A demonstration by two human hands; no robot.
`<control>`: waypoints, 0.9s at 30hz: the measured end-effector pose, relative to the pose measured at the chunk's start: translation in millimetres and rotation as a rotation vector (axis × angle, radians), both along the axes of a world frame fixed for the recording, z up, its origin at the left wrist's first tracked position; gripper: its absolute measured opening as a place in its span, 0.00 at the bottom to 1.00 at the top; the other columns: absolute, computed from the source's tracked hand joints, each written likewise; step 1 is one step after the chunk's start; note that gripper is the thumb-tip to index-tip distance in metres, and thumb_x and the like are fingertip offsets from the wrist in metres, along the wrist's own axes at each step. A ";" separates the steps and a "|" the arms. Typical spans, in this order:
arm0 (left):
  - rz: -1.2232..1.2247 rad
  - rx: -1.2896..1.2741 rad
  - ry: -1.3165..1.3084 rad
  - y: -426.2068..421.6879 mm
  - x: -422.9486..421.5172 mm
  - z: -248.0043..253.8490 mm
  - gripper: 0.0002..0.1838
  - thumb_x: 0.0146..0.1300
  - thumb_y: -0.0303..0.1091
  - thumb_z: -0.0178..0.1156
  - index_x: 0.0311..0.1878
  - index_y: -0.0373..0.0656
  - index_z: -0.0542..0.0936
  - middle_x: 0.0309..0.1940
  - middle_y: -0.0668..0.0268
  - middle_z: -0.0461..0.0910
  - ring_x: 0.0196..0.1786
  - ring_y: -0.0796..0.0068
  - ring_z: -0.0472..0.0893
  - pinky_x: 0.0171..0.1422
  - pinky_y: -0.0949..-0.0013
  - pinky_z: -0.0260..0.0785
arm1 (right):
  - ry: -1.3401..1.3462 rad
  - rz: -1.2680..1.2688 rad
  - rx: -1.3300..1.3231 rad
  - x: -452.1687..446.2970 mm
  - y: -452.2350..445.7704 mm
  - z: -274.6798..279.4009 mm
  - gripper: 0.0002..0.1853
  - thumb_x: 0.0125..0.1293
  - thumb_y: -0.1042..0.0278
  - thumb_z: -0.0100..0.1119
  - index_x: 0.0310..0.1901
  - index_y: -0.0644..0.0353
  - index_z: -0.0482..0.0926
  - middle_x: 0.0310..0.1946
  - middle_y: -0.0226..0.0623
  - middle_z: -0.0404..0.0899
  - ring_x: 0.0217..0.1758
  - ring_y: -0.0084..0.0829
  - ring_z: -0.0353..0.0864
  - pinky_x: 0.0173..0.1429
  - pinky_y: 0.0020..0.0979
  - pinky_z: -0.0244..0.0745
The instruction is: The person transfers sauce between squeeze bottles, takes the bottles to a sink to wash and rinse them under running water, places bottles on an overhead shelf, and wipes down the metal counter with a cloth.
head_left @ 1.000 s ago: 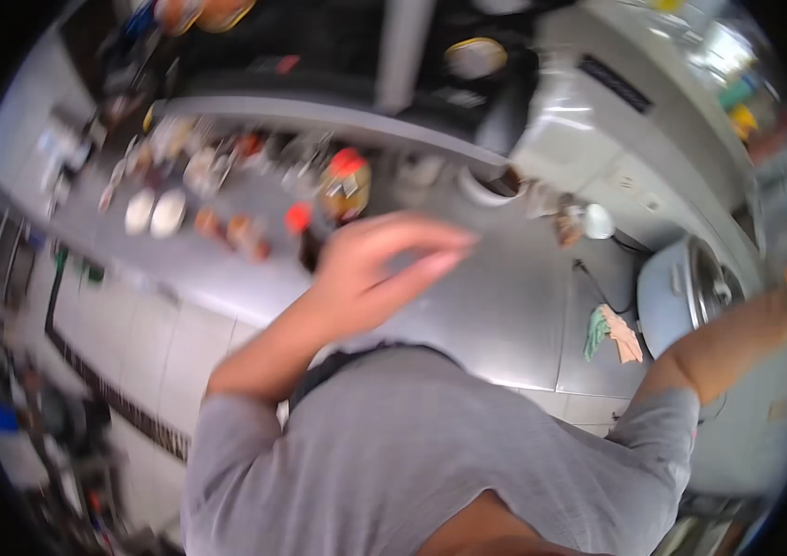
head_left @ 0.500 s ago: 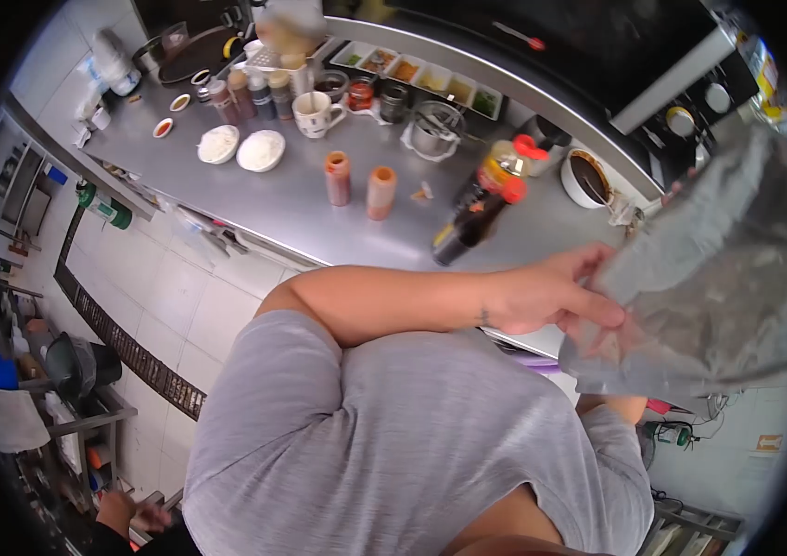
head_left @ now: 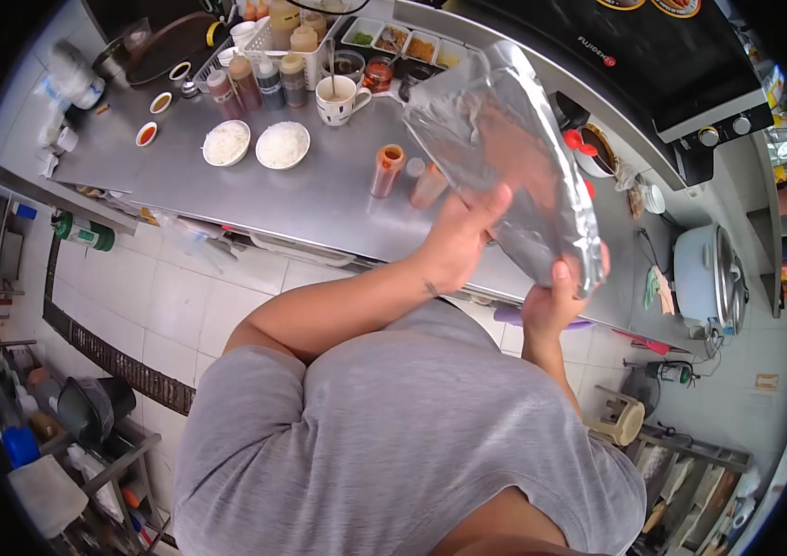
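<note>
Over the near edge of the steel surface point(head_left: 305, 206), up goes the clear plastic bag point(head_left: 516, 157): left hand point(head_left: 456, 243) pinching its side, right hand point(head_left: 551, 302) closed round its lower corner! Looks light, floppy, probably slippery; the folded edge promises the surest grip.

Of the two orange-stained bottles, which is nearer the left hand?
The bottle partly covered by the silvery sheet is nearer the left hand; the other orange-stained bottle stands farther off, toward the mug, in full view.
</note>
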State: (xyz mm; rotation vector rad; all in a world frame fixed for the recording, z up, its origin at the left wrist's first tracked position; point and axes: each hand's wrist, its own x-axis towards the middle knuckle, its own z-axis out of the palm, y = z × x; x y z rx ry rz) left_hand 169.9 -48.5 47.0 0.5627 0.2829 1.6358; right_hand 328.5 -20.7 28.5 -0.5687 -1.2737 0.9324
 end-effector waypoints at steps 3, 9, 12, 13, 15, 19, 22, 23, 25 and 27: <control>-0.069 -0.098 -0.190 15.5 -12.3 -23.9 0.32 0.65 0.56 0.56 0.64 0.46 0.66 0.58 0.67 0.73 0.60 0.71 0.73 0.66 0.62 0.64 | -0.068 -0.062 -0.162 -2.5 1.0 -28.3 0.34 0.56 0.66 0.64 0.63 0.63 0.60 0.51 0.38 0.70 0.58 0.30 0.69 0.66 0.35 0.61; -0.194 -0.211 -0.353 39.3 -20.3 -72.3 0.39 0.63 0.66 0.51 0.71 0.57 0.56 0.68 0.72 0.61 0.69 0.69 0.64 0.71 0.52 0.58 | -0.108 -0.100 -0.299 -23.3 0.6 -31.9 0.30 0.58 0.79 0.62 0.61 0.60 0.60 0.53 0.38 0.71 0.55 0.28 0.72 0.62 0.29 0.64; -0.191 -0.216 -0.384 37.6 -23.1 -68.6 0.34 0.61 0.66 0.53 0.65 0.59 0.65 0.62 0.74 0.69 0.66 0.68 0.68 0.70 0.50 0.59 | -0.142 -0.098 -0.272 -25.6 4.0 -31.0 0.31 0.58 0.78 0.63 0.61 0.60 0.61 0.53 0.39 0.71 0.55 0.29 0.73 0.62 0.29 0.65; -0.199 -0.217 -0.394 38.2 -24.7 -68.4 0.34 0.61 0.66 0.53 0.65 0.59 0.65 0.63 0.74 0.69 0.66 0.68 0.68 0.70 0.49 0.59 | -0.149 -0.093 -0.269 -27.6 5.1 -28.3 0.31 0.58 0.78 0.64 0.61 0.60 0.61 0.53 0.39 0.71 0.55 0.29 0.73 0.61 0.29 0.66; -0.208 -0.220 -0.412 38.1 -27.5 -65.8 0.33 0.61 0.65 0.54 0.64 0.59 0.65 0.62 0.74 0.69 0.66 0.68 0.68 0.70 0.49 0.60 | -0.169 -0.092 -0.268 -31.2 5.8 -23.0 0.30 0.58 0.78 0.64 0.61 0.60 0.61 0.53 0.40 0.71 0.55 0.30 0.73 0.60 0.29 0.67; -0.209 -0.218 -0.431 37.4 -30.2 -60.7 0.33 0.61 0.64 0.54 0.64 0.58 0.65 0.61 0.73 0.70 0.66 0.67 0.69 0.69 0.48 0.60 | -0.200 -0.094 -0.253 -35.0 7.6 -16.8 0.31 0.58 0.77 0.64 0.61 0.61 0.61 0.53 0.40 0.71 0.55 0.30 0.73 0.58 0.29 0.68; -0.213 -0.201 -0.436 38.0 -32.0 -61.5 0.33 0.61 0.64 0.54 0.63 0.57 0.65 0.60 0.72 0.71 0.65 0.67 0.69 0.68 0.47 0.61 | -0.228 -0.099 -0.242 -33.1 9.2 -17.2 0.31 0.58 0.77 0.65 0.61 0.61 0.61 0.53 0.40 0.70 0.54 0.30 0.74 0.57 0.28 0.68; -0.215 -0.195 -0.438 38.5 -32.7 -61.5 0.33 0.61 0.64 0.54 0.63 0.57 0.65 0.60 0.72 0.71 0.65 0.67 0.69 0.68 0.47 0.62 | -0.240 -0.103 -0.240 -32.5 9.9 -17.2 0.31 0.58 0.77 0.65 0.61 0.61 0.61 0.53 0.40 0.70 0.54 0.30 0.74 0.57 0.28 0.68; -0.213 -0.201 -0.455 39.8 -32.2 -63.8 0.32 0.61 0.64 0.53 0.63 0.57 0.66 0.60 0.72 0.72 0.65 0.67 0.70 0.68 0.47 0.62 | -0.233 -0.101 -0.245 -36.0 9.2 -12.2 0.31 0.58 0.77 0.66 0.61 0.61 0.61 0.53 0.40 0.70 0.54 0.30 0.74 0.56 0.28 0.69; -0.194 -0.204 -0.437 39.6 -32.1 -61.8 0.35 0.61 0.66 0.52 0.64 0.55 0.64 0.61 0.70 0.70 0.66 0.65 0.68 0.69 0.47 0.60 | -0.247 -0.108 -0.234 -37.5 9.6 -9.8 0.31 0.57 0.77 0.66 0.61 0.61 0.62 0.53 0.39 0.70 0.53 0.29 0.74 0.56 0.28 0.69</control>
